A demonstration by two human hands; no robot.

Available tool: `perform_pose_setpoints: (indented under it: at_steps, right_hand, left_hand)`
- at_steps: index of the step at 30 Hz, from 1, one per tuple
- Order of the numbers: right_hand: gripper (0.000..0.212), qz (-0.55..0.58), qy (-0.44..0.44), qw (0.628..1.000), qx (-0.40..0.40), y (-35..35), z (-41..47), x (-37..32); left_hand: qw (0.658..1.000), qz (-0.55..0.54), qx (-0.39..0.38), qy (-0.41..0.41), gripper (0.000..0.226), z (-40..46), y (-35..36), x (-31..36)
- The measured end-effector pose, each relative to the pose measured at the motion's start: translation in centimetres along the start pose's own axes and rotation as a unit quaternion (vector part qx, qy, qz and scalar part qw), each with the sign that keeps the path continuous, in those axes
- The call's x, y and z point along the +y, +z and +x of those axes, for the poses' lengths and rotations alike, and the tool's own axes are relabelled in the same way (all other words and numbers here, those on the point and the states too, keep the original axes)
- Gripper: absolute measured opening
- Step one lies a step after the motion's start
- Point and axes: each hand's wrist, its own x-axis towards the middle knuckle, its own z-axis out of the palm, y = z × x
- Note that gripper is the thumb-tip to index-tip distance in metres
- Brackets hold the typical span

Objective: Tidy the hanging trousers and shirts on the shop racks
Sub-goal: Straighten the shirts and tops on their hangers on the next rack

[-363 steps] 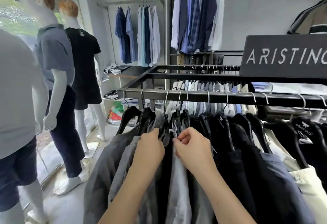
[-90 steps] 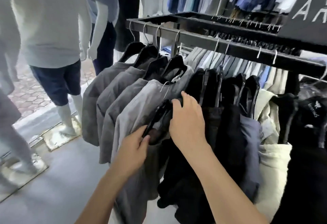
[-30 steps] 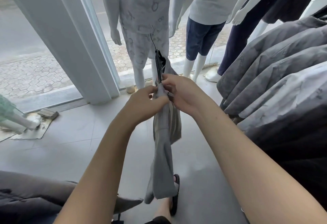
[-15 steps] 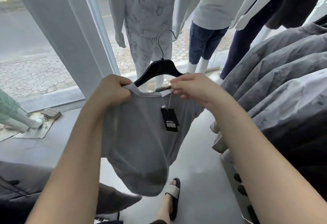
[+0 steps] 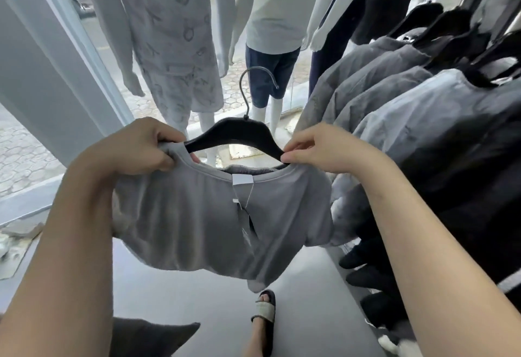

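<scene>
The grey shirt [image 5: 214, 221] is now spread wide open in front of the person, while a second ago it hung as a narrow folded strip under the black hanger [image 5: 239, 136]. Half a second ago the right end of the hanger was still bare; now the collar reaches both ends. The left hand [image 5: 135, 148] grips the left shoulder of the shirt with curled fingers, just at the left end of the hanger. The right hand [image 5: 318, 148] pinches the right shoulder cloth against the right end of the hanger. The hanger is held in the air, off the rail, to the left of the hanging grey garments [image 5: 394, 97], and the mannequins [image 5: 174, 32] stand behind it. I judge the shirt is nearly seated and can soon return to the rack.
</scene>
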Motion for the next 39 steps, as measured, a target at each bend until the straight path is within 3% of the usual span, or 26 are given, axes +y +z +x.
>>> perform_pose_setpoints:
  at_steps: [7, 10, 14, 21, 27, 35, 37, 39]
  right_hand:
    - [0.011, -0.001, 0.051, 0.995, 0.087, -4.5, -5.1, 2.7]
    - [0.013, 0.0, 0.083, 0.978, 0.191, -5.7, -5.9, 4.7]
    - [0.033, -0.007, 0.129, 0.926, 0.354, -7.0, -7.0, 6.5]
    - [0.039, 0.146, 0.183, 0.913, 0.334, -9.8, -9.8, 7.7]
    - [0.057, 0.309, 0.148, 0.859, 0.379, -11.8, -8.1, 7.8]
    - [0.086, 0.244, 0.205, 0.85, 0.42, -15.2, -8.0, 8.6]
    - [0.08, 0.209, 0.232, 0.844, 0.436, -15.5, -8.0, 8.8]
    - [0.06, 0.17, 0.257, 0.827, 0.471, -15.5, -8.1, 9.1]
  left_hand:
    - [0.997, -0.019, 0.004, 0.076, 0.042, 3.6, 1.5, 5.5]
    - [0.993, 0.001, 0.044, 0.109, 0.031, 5.7, 3.0, 8.5]
    - [0.983, 0.022, 0.091, 0.159, 0.007, 8.5, 5.0, 12.8]
    - [0.966, -0.047, 0.081, 0.243, 0.012, 12.0, 7.7, 21.3]
    - [0.954, -0.109, 0.067, 0.272, 0.012, 14.7, 10.3, 29.0]
    - [0.944, -0.157, 0.03, 0.288, 0.01, 19.3, 11.2, 34.1]
    - [0.945, -0.156, 0.031, 0.285, 0.011, 20.3, 11.5, 34.8]
    - [0.947, -0.152, 0.032, 0.281, 0.017, 21.2, 11.9, 35.2]
